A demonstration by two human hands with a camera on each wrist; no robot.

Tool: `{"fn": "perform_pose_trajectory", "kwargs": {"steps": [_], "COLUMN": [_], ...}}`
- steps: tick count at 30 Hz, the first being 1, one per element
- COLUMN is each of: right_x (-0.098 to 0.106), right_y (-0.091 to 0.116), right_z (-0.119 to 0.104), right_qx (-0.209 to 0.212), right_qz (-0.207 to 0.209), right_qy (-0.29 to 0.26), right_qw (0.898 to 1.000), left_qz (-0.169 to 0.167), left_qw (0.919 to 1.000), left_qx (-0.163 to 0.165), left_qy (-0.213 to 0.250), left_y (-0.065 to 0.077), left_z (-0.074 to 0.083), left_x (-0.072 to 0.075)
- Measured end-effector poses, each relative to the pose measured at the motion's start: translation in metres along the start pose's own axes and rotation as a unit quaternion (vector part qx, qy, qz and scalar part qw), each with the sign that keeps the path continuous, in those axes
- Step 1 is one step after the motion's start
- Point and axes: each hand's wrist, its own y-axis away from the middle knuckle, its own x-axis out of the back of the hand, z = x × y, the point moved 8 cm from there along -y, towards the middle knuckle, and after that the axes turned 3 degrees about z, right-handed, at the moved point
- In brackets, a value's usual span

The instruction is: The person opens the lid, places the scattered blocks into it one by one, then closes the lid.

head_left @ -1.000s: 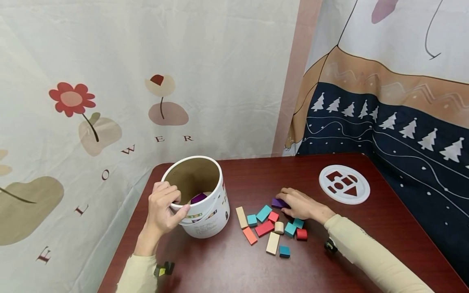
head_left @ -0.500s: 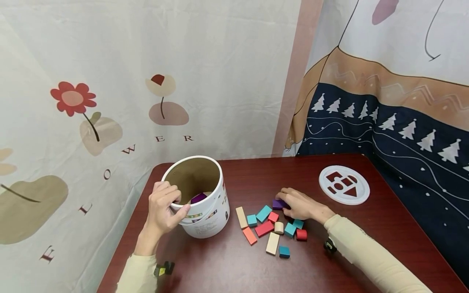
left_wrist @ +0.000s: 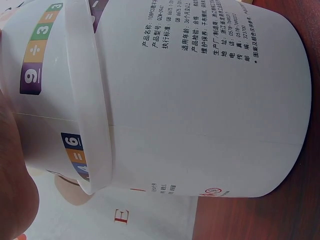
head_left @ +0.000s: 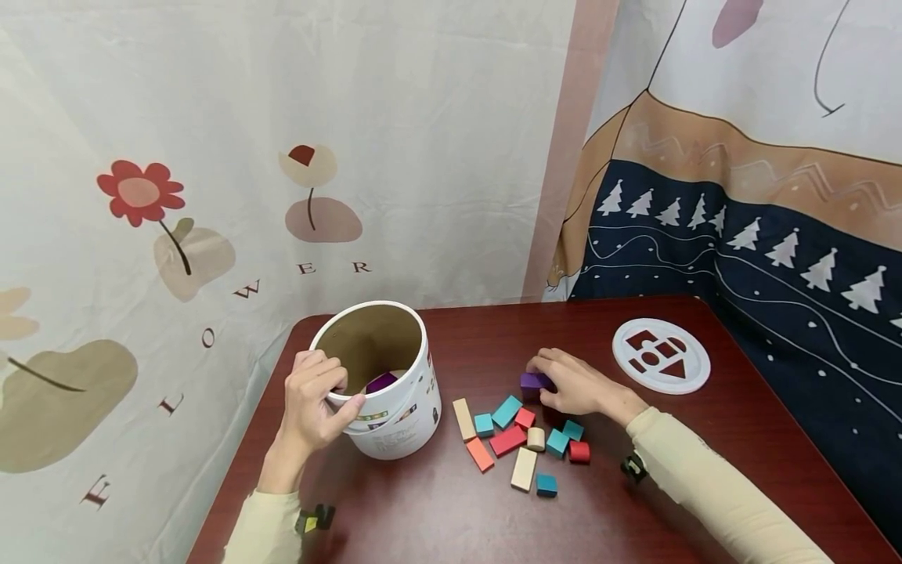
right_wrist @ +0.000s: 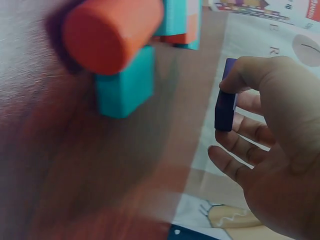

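My left hand (head_left: 315,399) grips the near-left rim of a white bucket (head_left: 402,427), fingers over the edge and thumb outside. Inside the bucket a purple block (head_left: 381,382) shows. The left wrist view is filled by the bucket's printed wall (left_wrist: 200,115) and its white handle band (left_wrist: 90,100). With thumb and fingers, my right hand (head_left: 574,384) pinches a purple block (head_left: 533,384), held just behind the loose blocks. In the right wrist view that purple block (right_wrist: 226,97) stands out above the table, and a red cylinder (right_wrist: 112,35) and teal block (right_wrist: 125,85) lie nearby.
Several loose blocks lie mid-table, among them a red block (head_left: 509,441), an orange block (head_left: 481,454) and a natural-wood block (head_left: 524,469). A white round lid (head_left: 661,356) with shaped holes lies at the back right. Printed cloth (head_left: 451,157) hangs behind the table.
My right hand has lifted slightly, raising the purple block from among the others. The left hand and the bucket have stayed in place.
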Motion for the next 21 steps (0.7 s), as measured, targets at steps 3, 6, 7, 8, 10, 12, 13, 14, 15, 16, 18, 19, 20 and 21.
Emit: {"fn": "perform_pose_trajectory", "kwargs": {"steps": [3, 6, 7, 8, 10, 12, 13, 14, 15, 16, 18, 19, 20, 21], "right_x": [0.011, 0.021, 0.024, 0.027, 0.033, 0.039, 0.042, 0.045, 0.048, 0.051, 0.056, 0.059, 0.061, 0.064], "right_y": [-0.004, -0.009, -0.011, -0.013, -0.016, -0.02, -0.023, -0.025, -0.027, -0.029, -0.033, -0.035, -0.037, -0.039], "right_z": [-0.006, -0.012, -0.014, -0.016, -0.02, -0.025, -0.028, -0.03, -0.033, -0.036, -0.043, -0.046, -0.049, -0.053], "right_qx": [0.009, 0.019, 0.021, 0.024, 0.029, 0.037, 0.042, 0.047, 0.052, 0.059, 0.071, 0.076, 0.081, 0.087], "right_qz": [0.017, 0.032, 0.035, 0.039, 0.047, 0.057, 0.062, 0.068, 0.074, 0.08, 0.089, 0.094, 0.099, 0.103], "right_qy": [-0.008, -0.01, -0.01, -0.011, -0.012, -0.013, -0.014, -0.012, -0.012, -0.011, -0.012, -0.013, -0.014, -0.014], "right_qw": [1.0, 0.999, 0.999, 0.999, 0.998, 0.998, 0.997, 0.996, 0.996, 0.995, 0.993, 0.993, 0.992, 0.991], "left_qz": [0.001, 0.0, 0.0, -0.001, -0.001, 0.0, 0.001, 0.001, 0.002, 0.002, 0.003, 0.003, 0.003, 0.003], "left_qw": [1.0, 1.0, 1.0, 1.0, 1.0, 1.0, 1.0, 1.0, 1.0, 1.0, 1.0, 1.0, 1.0, 1.0], "left_qx": [0.0, 0.0, 0.0, 0.0, -0.001, -0.001, -0.002, -0.002, -0.003, -0.003, -0.003, -0.004, -0.004, -0.004], "left_qy": [0.001, 0.001, 0.001, 0.0, 0.001, 0.002, 0.002, 0.002, 0.003, 0.002, 0.003, 0.002, 0.003, 0.003], "left_y": [0.0, 0.0, 0.0, 0.0, 0.0, 0.0, 0.0, 0.0, 0.0, 0.0, 0.0, 0.0, 0.0, 0.0], "left_z": [0.0, 0.0, 0.0, 0.0, 0.0, 0.001, 0.001, 0.001, 0.001, 0.001, 0.001, 0.002, 0.002, 0.002], "left_x": [0.0, 0.0, 0.0, 0.0, 0.0, 0.0, 0.0, 0.0, 0.0, 0.0, 0.0, 0.0, 0.0, 0.0]}}
